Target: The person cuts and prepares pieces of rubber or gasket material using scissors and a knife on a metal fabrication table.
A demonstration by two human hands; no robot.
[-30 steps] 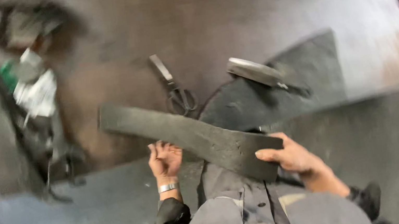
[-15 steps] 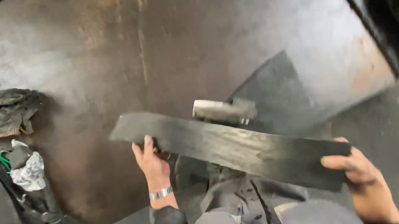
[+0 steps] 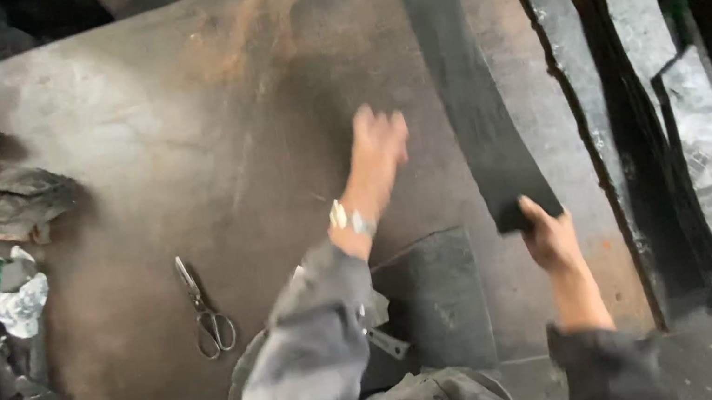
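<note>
A long dark strip of flat rubber-like material (image 3: 464, 90) is held at its near end by the right hand (image 3: 549, 235) over a rusty brown metal worktable (image 3: 174, 114).

The strip's near end is gripped by the closed right hand, and the strip is laid lengthwise up the table toward its far edge. The left hand (image 3: 377, 142) is raised above the table with fingers spread, blurred, and nothing is held in it; a watch is worn at its wrist. A dark square sheet (image 3: 437, 301) is seen near the front edge, between the arms. Steel scissors (image 3: 205, 312) are lying further left, and crumpled grey rags (image 3: 28, 207) are piled at the left edge.
</note>
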